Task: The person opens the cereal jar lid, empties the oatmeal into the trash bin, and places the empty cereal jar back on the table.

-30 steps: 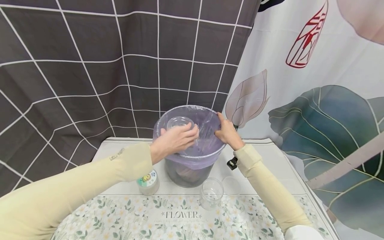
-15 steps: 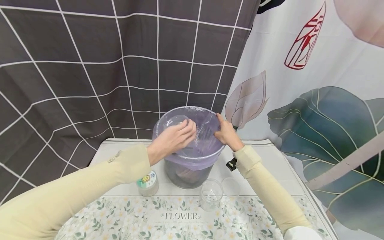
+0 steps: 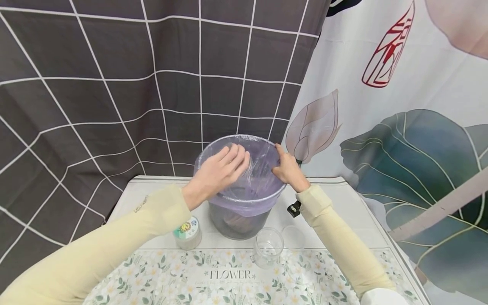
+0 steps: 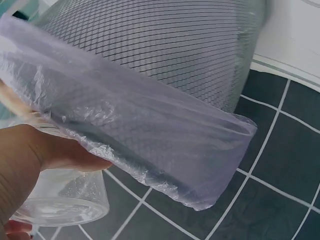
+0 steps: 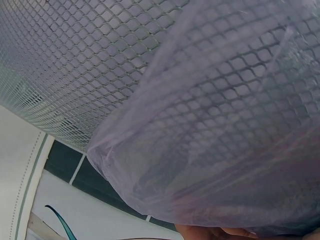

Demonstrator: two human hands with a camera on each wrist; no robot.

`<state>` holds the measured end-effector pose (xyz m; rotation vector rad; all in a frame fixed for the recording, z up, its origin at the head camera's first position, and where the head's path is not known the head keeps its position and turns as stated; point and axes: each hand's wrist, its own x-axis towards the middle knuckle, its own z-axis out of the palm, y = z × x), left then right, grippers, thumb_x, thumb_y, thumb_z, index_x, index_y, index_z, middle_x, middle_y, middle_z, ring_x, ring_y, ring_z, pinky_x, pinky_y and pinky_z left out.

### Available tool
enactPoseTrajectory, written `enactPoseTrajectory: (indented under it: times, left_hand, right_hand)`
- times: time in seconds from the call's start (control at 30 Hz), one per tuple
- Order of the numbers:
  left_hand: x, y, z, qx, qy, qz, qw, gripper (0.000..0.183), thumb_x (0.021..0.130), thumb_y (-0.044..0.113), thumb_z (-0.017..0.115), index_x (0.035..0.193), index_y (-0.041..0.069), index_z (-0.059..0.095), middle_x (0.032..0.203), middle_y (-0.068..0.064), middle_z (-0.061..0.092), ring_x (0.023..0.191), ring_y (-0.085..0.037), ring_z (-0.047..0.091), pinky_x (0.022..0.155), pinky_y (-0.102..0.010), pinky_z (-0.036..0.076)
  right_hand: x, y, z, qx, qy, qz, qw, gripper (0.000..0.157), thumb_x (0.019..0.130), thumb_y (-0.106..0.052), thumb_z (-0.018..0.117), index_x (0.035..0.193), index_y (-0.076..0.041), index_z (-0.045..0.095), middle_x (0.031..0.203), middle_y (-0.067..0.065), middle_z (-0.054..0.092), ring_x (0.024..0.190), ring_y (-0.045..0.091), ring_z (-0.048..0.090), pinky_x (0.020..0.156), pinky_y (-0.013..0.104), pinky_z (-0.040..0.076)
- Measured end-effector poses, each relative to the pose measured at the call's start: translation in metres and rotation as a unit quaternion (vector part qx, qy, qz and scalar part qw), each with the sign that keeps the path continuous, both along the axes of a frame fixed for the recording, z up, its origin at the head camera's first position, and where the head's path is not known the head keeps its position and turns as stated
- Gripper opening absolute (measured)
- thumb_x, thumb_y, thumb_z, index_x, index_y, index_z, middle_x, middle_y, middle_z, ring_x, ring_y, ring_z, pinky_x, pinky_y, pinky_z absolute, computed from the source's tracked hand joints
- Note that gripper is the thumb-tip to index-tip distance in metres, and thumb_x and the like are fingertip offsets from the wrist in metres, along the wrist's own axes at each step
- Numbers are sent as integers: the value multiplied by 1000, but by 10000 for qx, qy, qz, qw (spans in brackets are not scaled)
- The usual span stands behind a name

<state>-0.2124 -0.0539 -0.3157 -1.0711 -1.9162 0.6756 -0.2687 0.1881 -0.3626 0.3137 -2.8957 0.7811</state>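
Note:
A mesh trash can [image 3: 238, 224] lined with a purple plastic bag [image 3: 263, 178] stands on the table. Over its mouth, my left hand [image 3: 219, 171] holds a clear plastic jar [image 4: 75, 200], with the thumb against its side in the left wrist view. From the head camera that jar is almost wholly hidden behind the hand. My right hand [image 3: 289, 169] grips the bin's right rim, the bag folded over it. Only a little of that hand's fingers shows at the bottom of the right wrist view.
Left of the bin stands a jar [image 3: 188, 234] with a green, printed lid. Another clear jar [image 3: 268, 245] is in front on the right, beside a clear round lid [image 3: 293, 238]. A floral mat [image 3: 171, 284] covers the table's front; a dark checked curtain [image 3: 171, 101] hangs behind.
My left hand has turned at the wrist and its fingers have lifted slightly, tipping the clear jar out of the head camera's sight. The right hand keeps its grip on the rim.

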Motion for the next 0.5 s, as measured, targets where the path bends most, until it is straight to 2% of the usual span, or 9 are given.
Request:
enactPoseTrajectory:
  times: [0.13,0.27,0.4,0.5]
  left_hand:
    - [0,-2,1,486,-232,92,9985,44,81,7,49,124,-3,47,117,-21,51,107,-33,47,93,-37,40]
    - [0,-5,-2,915,-382,190,9949,44,81,4,51,124,-1,47,117,-20,51,107,-34,47,89,-37,42]
    - [1,-5,-5,1219,-538,246,9908,48,78,3,54,126,-1,47,117,-20,51,106,-33,47,86,-36,43]
    - [3,-6,-8,1381,-689,316,9875,57,72,4,60,127,-1,46,117,-19,50,105,-33,47,85,-36,44]
  right_hand:
    - [0,0,0,-15,26,-19,10000,82,69,-3,57,143,1,23,118,36,50,103,44,53,82,50,48]
    - [-1,1,0,-10,17,-41,10000,82,69,-4,57,143,0,23,120,36,48,106,44,51,84,51,47]
    - [0,1,0,-22,9,-51,10000,82,68,-4,57,143,1,23,121,36,48,108,45,50,85,51,47]
    - [0,0,-1,-36,47,-42,10000,82,68,-4,57,143,1,23,120,36,48,107,45,50,85,51,46]
